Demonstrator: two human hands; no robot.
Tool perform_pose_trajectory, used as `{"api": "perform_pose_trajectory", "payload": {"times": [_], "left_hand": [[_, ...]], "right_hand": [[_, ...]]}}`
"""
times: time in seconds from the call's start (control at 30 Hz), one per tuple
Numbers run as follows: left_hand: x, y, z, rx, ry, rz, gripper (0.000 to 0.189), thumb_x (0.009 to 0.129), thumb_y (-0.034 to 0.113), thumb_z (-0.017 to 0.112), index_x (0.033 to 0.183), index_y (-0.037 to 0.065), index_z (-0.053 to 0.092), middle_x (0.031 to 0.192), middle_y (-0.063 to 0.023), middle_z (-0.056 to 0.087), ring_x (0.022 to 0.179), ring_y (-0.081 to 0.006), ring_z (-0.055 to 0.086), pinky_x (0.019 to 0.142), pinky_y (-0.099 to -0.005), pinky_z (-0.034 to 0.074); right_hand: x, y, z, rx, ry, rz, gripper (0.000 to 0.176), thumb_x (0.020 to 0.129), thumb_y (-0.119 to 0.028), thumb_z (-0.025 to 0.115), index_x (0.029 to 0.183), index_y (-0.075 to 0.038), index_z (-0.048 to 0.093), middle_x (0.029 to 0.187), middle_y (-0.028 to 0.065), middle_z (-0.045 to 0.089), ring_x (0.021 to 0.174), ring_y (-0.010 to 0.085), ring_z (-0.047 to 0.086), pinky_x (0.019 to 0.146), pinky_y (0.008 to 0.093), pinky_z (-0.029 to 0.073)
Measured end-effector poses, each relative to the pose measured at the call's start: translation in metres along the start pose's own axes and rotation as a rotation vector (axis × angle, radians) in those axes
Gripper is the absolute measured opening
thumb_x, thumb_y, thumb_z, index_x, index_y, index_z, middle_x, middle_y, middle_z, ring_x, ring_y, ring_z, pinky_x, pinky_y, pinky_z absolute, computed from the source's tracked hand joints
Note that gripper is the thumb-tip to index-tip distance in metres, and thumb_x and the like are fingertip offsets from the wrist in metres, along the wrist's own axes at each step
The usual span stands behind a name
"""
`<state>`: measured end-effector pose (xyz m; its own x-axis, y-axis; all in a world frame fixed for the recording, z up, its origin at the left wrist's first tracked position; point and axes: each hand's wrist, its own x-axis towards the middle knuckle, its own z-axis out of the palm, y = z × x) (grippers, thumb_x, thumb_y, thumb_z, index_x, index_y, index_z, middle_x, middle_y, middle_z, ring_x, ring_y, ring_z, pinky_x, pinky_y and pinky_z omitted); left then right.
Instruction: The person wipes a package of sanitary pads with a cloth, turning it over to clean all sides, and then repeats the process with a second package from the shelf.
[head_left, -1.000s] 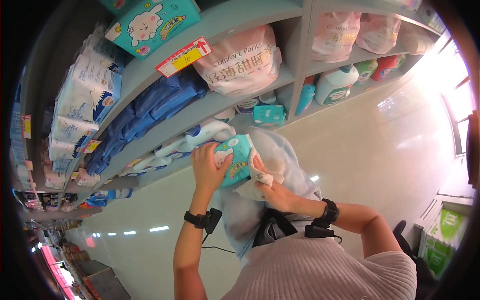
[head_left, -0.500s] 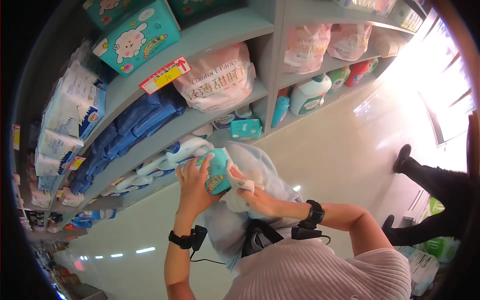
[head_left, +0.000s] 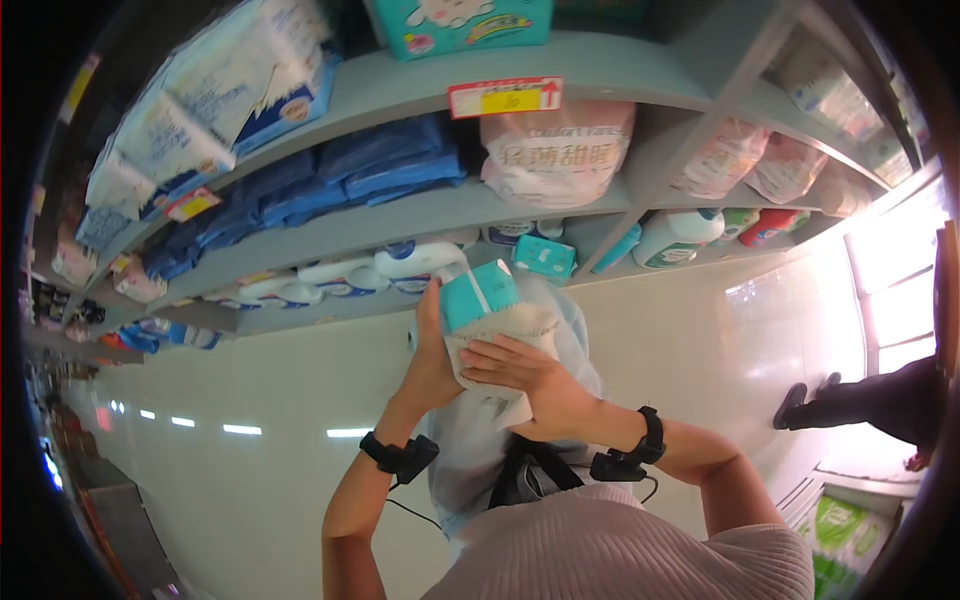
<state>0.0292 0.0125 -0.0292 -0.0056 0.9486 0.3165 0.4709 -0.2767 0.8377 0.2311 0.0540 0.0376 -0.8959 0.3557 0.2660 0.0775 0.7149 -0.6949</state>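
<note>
A teal pack (head_left: pixel 478 294) with a pale stripe, its kind not fully clear, is held up in front of my body. My left hand (head_left: pixel 430 352) grips it from the left side, fingers mostly hidden behind it. An off-white cloth (head_left: pixel 525 323) drapes over the near face of the pack. My right hand (head_left: pixel 522 378) holds this cloth against the pack, its fingers lying across the fabric and a fold hanging below the palm.
Grey shelves (head_left: pixel 600 75) curve across the front, bearing blue packs (head_left: pixel 385 160), a pink "Comfort Pants" bag (head_left: pixel 556 160), white bottles (head_left: pixel 680 236) and a small teal box (head_left: pixel 544 258). A person's dark-clad legs (head_left: pixel 865 400) are at the right. Green-and-white packages (head_left: pixel 838 525) sit lower right.
The view has swung, shifting the shelves. The pack has been turned so a plainer, striped side shows. My right hand has brought the cloth from its edge across its near face.
</note>
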Motion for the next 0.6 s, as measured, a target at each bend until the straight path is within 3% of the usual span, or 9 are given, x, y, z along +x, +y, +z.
{"api": "perform_pose_trajectory", "payload": {"times": [0.1,0.17,0.23,0.3,0.43,0.5,0.53,0.6], "left_hand": [[0.011,0.022,-0.012,0.177,-0.084,-0.027,0.119,0.060,0.021,0.086,0.148,0.006,0.007,0.143,-0.0209,0.019,0.133,-0.0399,0.027,0.107,-0.0448,0.032],[0.014,0.032,-0.012,0.127,-0.094,-0.103,0.118,0.058,0.021,0.086,0.147,0.007,0.010,0.142,-0.0197,0.020,0.132,-0.0402,0.027,0.107,-0.0450,0.033],[0.015,0.034,-0.012,0.078,-0.111,-0.178,0.117,0.057,0.021,0.086,0.147,0.009,0.013,0.141,-0.0186,0.020,0.131,-0.0404,0.028,0.107,-0.0452,0.033],[0.015,0.034,-0.012,0.053,-0.100,-0.206,0.117,0.053,0.022,0.087,0.146,0.011,0.016,0.140,-0.0175,0.022,0.130,-0.0397,0.029,0.106,-0.0451,0.034],[0.011,0.030,-0.008,0.082,-0.073,-0.185,0.118,0.052,0.023,0.088,0.146,0.011,0.018,0.139,-0.0171,0.023,0.129,-0.0394,0.030,0.105,-0.0463,0.035],[0.010,0.029,-0.007,0.095,-0.080,-0.185,0.117,0.051,0.024,0.088,0.146,0.012,0.019,0.138,-0.0169,0.023,0.128,-0.0394,0.031,0.105,-0.0472,0.035],[0.010,0.028,-0.007,0.099,-0.080,-0.187,0.117,0.051,0.024,0.088,0.146,0.012,0.019,0.138,-0.0169,0.023,0.128,-0.0394,0.031,0.105,-0.0472,0.035],[0.009,0.026,-0.008,0.081,-0.070,-0.198,0.116,0.051,0.025,0.088,0.145,0.012,0.022,0.137,-0.0169,0.025,0.127,-0.0393,0.033,0.103,-0.0473,0.036]], "right_hand": [[-0.003,0.002,-0.005,0.120,-0.005,0.041,0.059,0.070,-0.016,0.061,0.127,-0.003,0.051,0.133,0.0119,0.050,0.130,0.0261,0.040,0.112,0.0370,0.028],[-0.010,-0.001,-0.015,0.760,0.140,0.524,0.043,0.076,-0.016,0.056,0.117,-0.002,0.054,0.114,0.0123,0.059,0.111,0.0222,0.054,0.097,0.0332,0.041],[0.003,-0.020,-0.033,0.748,0.544,0.966,0.032,0.082,-0.015,0.051,0.111,-0.001,0.055,0.102,0.0095,0.059,0.094,0.0169,0.057,0.084,0.0306,0.046],[0.005,0.000,-0.043,0.706,0.879,0.706,0.026,0.085,-0.013,0.050,0.107,-0.001,0.056,0.100,0.0078,0.060,0.091,0.0160,0.058,0.081,0.0307,0.046],[0.033,0.009,-0.065,0.727,0.965,0.558,0.031,0.084,-0.011,0.051,0.113,0.000,0.055,0.104,0.0097,0.061,0.095,0.0177,0.058,0.085,0.0303,0.046],[0.042,0.022,-0.061,0.387,0.451,0.403,0.042,0.081,-0.012,0.055,0.121,0.000,0.054,0.121,0.0143,0.057,0.113,0.0245,0.054,0.097,0.0340,0.041],[0.042,0.031,-0.050,0.391,0.452,0.402,0.042,0.081,-0.012,0.055,0.121,0.000,0.054,0.121,0.0143,0.057,0.113,0.0245,0.054,0.097,0.0340,0.041],[0.045,0.043,-0.028,-0.048,0.221,0.186,0.051,0.077,-0.011,0.057,0.127,-0.003,0.052,0.137,0.0142,0.046,0.130,0.0309,0.039,0.109,0.0386,0.031]]}}
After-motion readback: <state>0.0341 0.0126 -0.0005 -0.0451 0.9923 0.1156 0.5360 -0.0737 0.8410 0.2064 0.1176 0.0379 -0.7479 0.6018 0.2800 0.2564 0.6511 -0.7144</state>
